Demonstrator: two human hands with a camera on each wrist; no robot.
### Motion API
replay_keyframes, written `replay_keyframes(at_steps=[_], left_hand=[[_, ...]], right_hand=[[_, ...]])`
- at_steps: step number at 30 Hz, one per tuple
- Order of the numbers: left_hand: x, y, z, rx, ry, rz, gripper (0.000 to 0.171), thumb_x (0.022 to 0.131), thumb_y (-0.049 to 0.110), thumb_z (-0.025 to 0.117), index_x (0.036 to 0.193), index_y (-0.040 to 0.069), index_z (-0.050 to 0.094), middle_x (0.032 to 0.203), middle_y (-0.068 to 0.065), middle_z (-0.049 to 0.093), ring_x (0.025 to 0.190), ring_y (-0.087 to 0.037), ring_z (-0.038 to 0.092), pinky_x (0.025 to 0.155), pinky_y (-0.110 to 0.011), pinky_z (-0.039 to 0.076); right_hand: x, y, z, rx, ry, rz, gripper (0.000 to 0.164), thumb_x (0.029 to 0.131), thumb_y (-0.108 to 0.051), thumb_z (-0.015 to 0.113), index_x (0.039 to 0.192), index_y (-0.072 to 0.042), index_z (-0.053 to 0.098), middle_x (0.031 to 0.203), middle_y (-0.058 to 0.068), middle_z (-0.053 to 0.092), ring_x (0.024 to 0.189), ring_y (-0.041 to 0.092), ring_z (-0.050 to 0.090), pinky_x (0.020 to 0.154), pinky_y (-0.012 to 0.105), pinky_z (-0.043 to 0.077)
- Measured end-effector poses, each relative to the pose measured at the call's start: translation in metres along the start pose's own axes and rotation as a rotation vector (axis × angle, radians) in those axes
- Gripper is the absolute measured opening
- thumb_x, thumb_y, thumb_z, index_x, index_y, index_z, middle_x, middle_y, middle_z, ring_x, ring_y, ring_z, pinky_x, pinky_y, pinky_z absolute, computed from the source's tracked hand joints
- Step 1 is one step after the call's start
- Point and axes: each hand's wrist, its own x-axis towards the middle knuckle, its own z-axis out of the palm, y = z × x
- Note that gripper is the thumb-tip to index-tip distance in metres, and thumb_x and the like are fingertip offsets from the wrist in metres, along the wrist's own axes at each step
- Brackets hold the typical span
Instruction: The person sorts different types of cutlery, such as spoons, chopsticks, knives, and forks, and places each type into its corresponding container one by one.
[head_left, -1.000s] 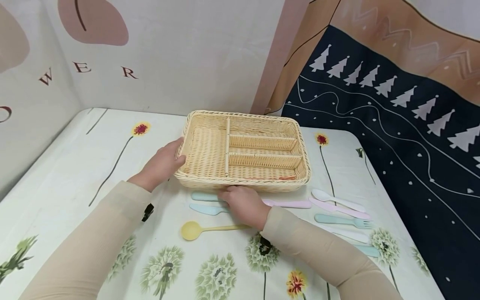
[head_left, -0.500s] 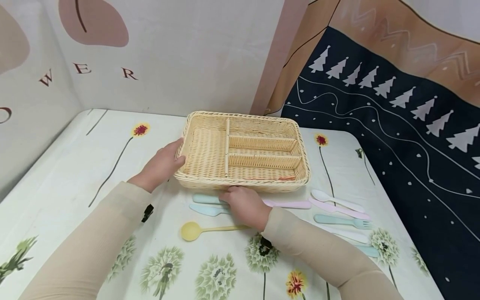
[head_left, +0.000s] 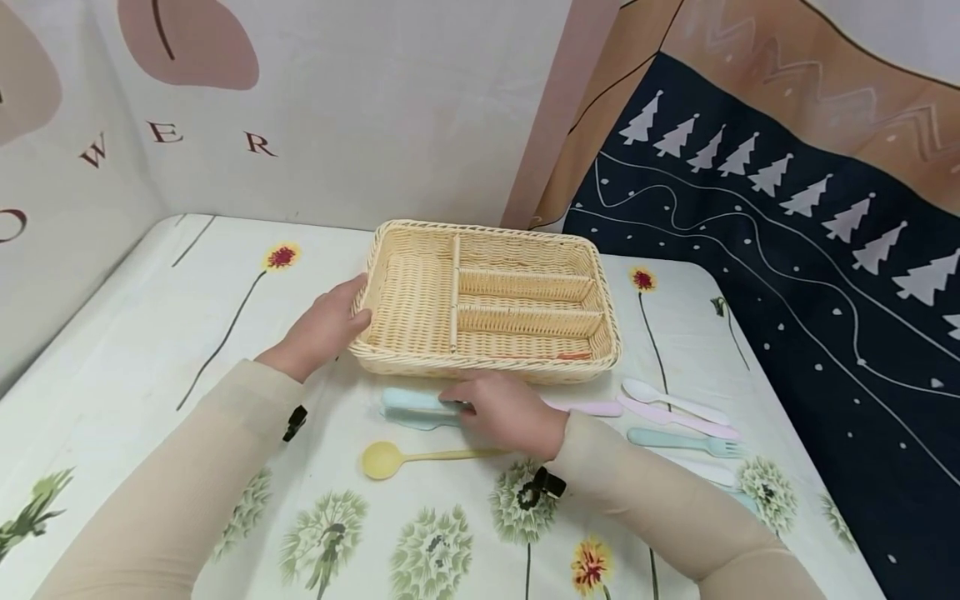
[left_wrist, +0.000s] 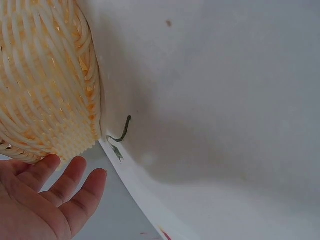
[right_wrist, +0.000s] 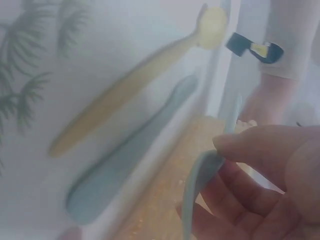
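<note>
Teal utensil [head_left: 411, 400], held tilted, is pinched between the thumb and fingers of the right hand [head_left: 513, 412], just in front of the wicker basket [head_left: 427, 364]. Below it lies a blue utensil [right_wrist: 117, 165], partly hidden in the head view, and nearer the near edge of the tabletop [head_left: 150, 375], a yellow spoon [head_left: 382, 461]. A pink handle [head_left: 596, 408] shows right of that hand. The left hand [head_left: 322, 325] grips the basket's left rim, thumb over it, fingers outside. Toward the tabletop's right edge lie a white spoon [head_left: 675, 402], a pink utensil [head_left: 693, 422] and a teal fork [head_left: 686, 442].
</note>
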Motion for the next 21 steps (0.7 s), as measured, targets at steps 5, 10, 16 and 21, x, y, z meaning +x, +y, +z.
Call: replay_keyframes(at_steps=[5,10,16,21], left_hand=[[0.000,0.000,0.000,0.000,-0.001,-0.009,0.066,0.100,0.020,0.038,0.154,0.001,0.005,0.159,-0.021,0.014,0.145,-0.039,0.013,0.115,-0.055,0.017],[0.000,0.000,0.000,-0.003,-0.003,-0.011,0.066,0.100,0.020,0.038,0.154,0.001,0.005,0.159,-0.021,0.014,0.145,-0.038,0.015,0.115,-0.055,0.019],[0.000,0.000,0.000,-0.010,-0.004,-0.009,0.066,0.100,0.020,0.037,0.154,0.001,0.005,0.159,-0.022,0.014,0.143,-0.037,0.022,0.113,-0.054,0.025],[0.000,0.001,0.000,-0.015,-0.007,-0.004,0.066,0.100,0.019,0.038,0.154,0.001,0.005,0.159,-0.022,0.014,0.143,-0.037,0.022,0.113,-0.054,0.024]], right_hand=[[-0.002,-0.003,-0.013,0.099,-0.050,0.047,0.030,0.087,-0.004,0.065,0.117,-0.008,0.070,0.109,0.004,0.069,0.087,0.011,0.061,0.076,0.023,0.051],[-0.002,-0.002,-0.030,0.176,-0.056,0.046,0.033,0.086,0.000,0.064,0.118,-0.005,0.070,0.106,0.006,0.070,0.074,0.010,0.054,0.065,0.021,0.047],[-0.001,0.003,-0.051,0.213,-0.071,0.083,0.037,0.085,0.002,0.063,0.120,-0.008,0.069,0.109,0.003,0.070,0.082,0.009,0.057,0.071,0.021,0.048],[0.002,0.011,-0.064,0.249,-0.072,0.095,0.038,0.083,0.005,0.063,0.117,-0.009,0.071,0.105,0.002,0.070,0.090,0.012,0.062,0.076,0.022,0.051]])
